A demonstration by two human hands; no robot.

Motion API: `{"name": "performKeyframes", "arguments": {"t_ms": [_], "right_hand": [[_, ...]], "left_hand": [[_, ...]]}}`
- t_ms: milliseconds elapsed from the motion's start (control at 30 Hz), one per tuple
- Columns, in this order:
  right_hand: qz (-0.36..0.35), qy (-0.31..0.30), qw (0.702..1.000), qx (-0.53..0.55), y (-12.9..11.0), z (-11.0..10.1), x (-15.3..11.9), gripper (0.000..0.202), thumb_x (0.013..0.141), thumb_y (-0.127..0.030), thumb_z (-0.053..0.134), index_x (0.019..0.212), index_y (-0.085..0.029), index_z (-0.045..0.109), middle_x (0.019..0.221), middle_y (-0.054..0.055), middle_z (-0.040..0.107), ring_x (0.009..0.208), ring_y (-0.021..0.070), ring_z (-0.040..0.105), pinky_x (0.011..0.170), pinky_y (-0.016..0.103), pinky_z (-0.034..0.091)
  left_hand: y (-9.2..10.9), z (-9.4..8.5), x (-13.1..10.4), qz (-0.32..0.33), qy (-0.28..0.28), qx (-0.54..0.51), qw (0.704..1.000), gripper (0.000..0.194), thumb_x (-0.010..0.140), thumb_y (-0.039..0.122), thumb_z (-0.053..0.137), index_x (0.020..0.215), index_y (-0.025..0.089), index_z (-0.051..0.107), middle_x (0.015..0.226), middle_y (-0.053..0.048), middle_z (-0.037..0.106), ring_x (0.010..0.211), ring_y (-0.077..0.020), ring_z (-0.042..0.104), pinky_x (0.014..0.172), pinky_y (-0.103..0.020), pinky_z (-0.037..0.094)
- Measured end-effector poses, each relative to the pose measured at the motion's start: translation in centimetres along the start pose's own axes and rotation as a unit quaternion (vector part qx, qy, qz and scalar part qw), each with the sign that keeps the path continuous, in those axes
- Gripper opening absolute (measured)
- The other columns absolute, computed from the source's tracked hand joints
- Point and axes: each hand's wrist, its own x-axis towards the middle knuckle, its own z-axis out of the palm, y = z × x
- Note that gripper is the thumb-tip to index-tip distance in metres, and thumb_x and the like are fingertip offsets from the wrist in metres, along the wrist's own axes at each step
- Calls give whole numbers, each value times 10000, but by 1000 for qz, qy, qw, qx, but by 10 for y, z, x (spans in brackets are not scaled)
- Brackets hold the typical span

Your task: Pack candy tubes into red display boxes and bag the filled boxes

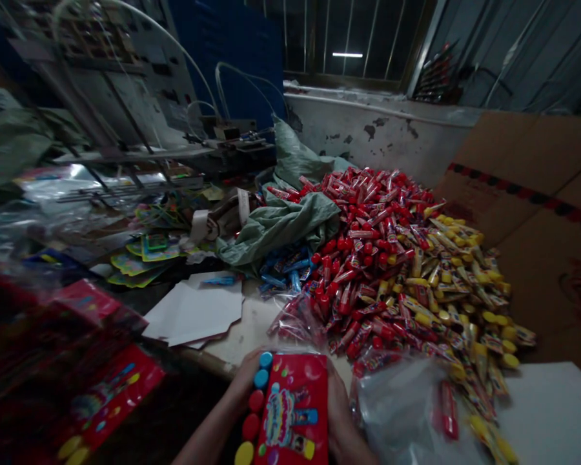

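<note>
Between my two hands is a red printed box [297, 403] with pictures of small tubes on its face. A row of blue, red and yellow caps [255, 402] shows along its left side. My left hand [246, 378] grips the box at the left, partly hidden behind the caps. Along the right edge, my right hand [337, 403] is closed on the box. Just beyond lies a heap of small red-capped tubes [363, 258], with yellow-capped tubes [458, 278] on its right and blue tubes [290, 265] on its left.
Clear plastic bags [397, 394] lie at the right front. White cards [198, 310] sit on the table left of centre. More red boxes [111, 394] are stacked at the lower left, blurred. A green woven sack [290, 223], a machine [126, 148] and a large carton [527, 194] stand around.
</note>
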Motion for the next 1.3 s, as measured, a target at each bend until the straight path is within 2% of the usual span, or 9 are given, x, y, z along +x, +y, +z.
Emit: {"name": "performKeyframes", "arguments": {"t_ms": [133, 267, 500, 733, 933, 1000, 1067, 1167, 1300], "right_hand": [[17, 77, 996, 50, 1, -16, -11, 465, 740, -651, 566, 844, -202, 626, 690, 24, 694, 617, 212, 653, 525, 315, 530], [8, 76, 996, 46, 4, -24, -7, 498, 750, -650, 561, 913, -188, 649, 672, 32, 688, 596, 218, 647, 488, 309, 507], [-69, 79, 976, -192, 9, -59, 26, 519, 710, -651, 549, 790, -168, 721, 765, 55, 737, 732, 242, 658, 680, 330, 524], [-51, 38, 947, -316, -3, -60, 11, 448, 834, -519, 440, 820, -181, 734, 798, 66, 745, 762, 222, 668, 684, 278, 495], [-55, 55, 911, -406, -8, -68, -2, 234, 789, -344, 586, 632, -214, 700, 684, 85, 715, 663, 209, 661, 617, 255, 466], [-63, 65, 883, -461, -13, -68, -4, 195, 802, -303, 571, 707, -218, 720, 723, 90, 720, 685, 218, 669, 626, 264, 470], [-110, 84, 847, -513, -20, -64, -3, 255, 852, -284, 497, 945, -222, 727, 894, 102, 729, 777, 223, 681, 681, 280, 487], [-220, 95, 801, -548, -29, -57, 4, 417, 882, -240, 407, 1254, -223, 595, 1154, 108, 664, 948, 220, 661, 780, 298, 501], [-278, 57, 801, -527, -36, -55, 16, 385, 872, -204, 403, 1187, -194, 624, 1102, 93, 682, 987, 205, 647, 851, 299, 494]], "left_hand": [[-8, 15, 0, -1, -63, 33, 997, 305, 584, 443, 617, 682, 154, 639, 714, -42, 701, 751, -239, 637, 733, -343, 504], [-21, 14, -1, 8, -96, 73, 993, 343, 647, 491, 584, 730, 161, 621, 738, -34, 690, 761, -223, 628, 712, -320, 491], [-23, 6, 8, 43, -67, 220, 972, 422, 736, 582, 455, 705, 184, 593, 732, -54, 696, 799, -258, 636, 734, -335, 490], [-14, -3, 5, 44, -53, 417, 906, 323, 819, 411, 430, 842, 182, 656, 927, -119, 736, 940, -292, 660, 803, -338, 464], [-7, -5, -4, 37, -34, 413, 909, 235, 740, 249, 534, 912, 190, 683, 924, -115, 742, 954, -306, 663, 829, -345, 460], [-4, -3, -5, 29, -36, 412, 910, 243, 739, 233, 538, 926, 175, 683, 939, -129, 737, 965, -311, 659, 830, -346, 459], [-1, -1, -7, 24, -44, 425, 904, 248, 753, 233, 543, 952, 171, 679, 944, -128, 733, 973, -303, 655, 827, -335, 458], [10, 3, -13, 37, -35, 502, 864, 320, 788, 195, 500, 1069, 172, 653, 1067, -128, 696, 1009, -283, 641, 838, -331, 449], [27, 6, -15, 94, -15, 571, 816, 333, 818, 193, 439, 1085, 202, 637, 1168, -97, 632, 945, -246, 651, 767, -318, 458]]}}
